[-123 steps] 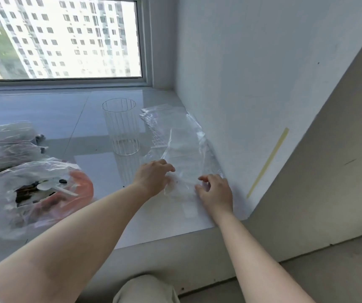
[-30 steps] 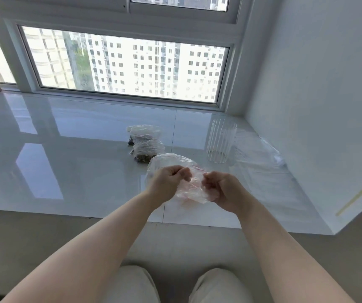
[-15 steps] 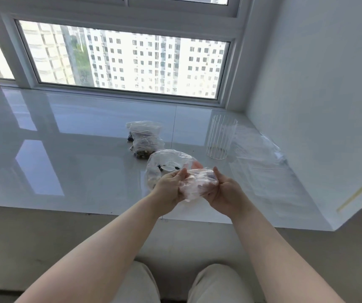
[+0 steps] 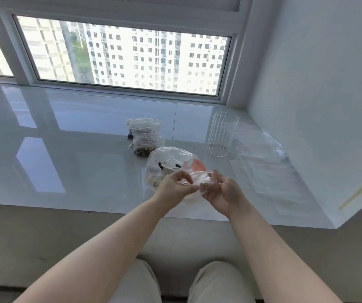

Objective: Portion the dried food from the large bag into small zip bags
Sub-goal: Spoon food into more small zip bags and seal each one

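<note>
Head view shows the glossy sill point(image 4: 77, 149) carrying the large bag point(image 4: 167, 159), two filled zip bags point(image 4: 146, 136) and a clear cup point(image 4: 220, 136). Left hand point(image 4: 175, 189) and right hand point(image 4: 223, 191) pinch an empty small zip bag point(image 4: 199, 178) between them, apparently to pull its mouth open.

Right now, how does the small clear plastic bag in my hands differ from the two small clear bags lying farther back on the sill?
The small clear bag in the hands looks empty; the two small clear bags farther back hold dark dried food. The first is held above the glossy white sill, pinched by the left hand and right hand; the two lie untouched on it. All are transparent plastic.
</note>
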